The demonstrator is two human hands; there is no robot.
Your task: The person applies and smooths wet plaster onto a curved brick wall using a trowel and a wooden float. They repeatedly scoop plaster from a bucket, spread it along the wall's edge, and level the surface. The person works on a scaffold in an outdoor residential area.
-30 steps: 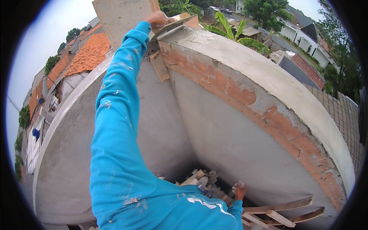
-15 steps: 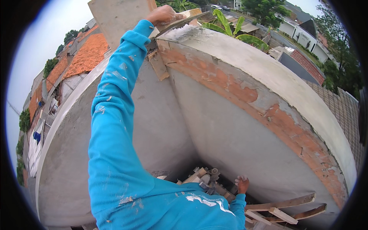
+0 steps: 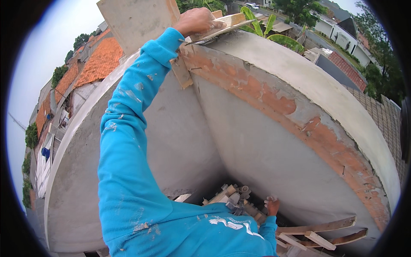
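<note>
My left hand [image 3: 198, 21] closed around wooden float [image 3: 231, 28], its board slanting over top corner of curved grey wall [image 3: 291, 64], beside upright panel [image 3: 139, 23]. My right hand [image 3: 272, 205] low, fingers bent, near timber strips [image 3: 321, 228]; cannot tell whether anything in it.

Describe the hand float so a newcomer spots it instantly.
Follow the orange-streaked grey wall to its upper-left end, where the left hand is. That hand grips the hand float. Unlike the much broader board to its left, it is a thin plate topped with pale wood.
</note>
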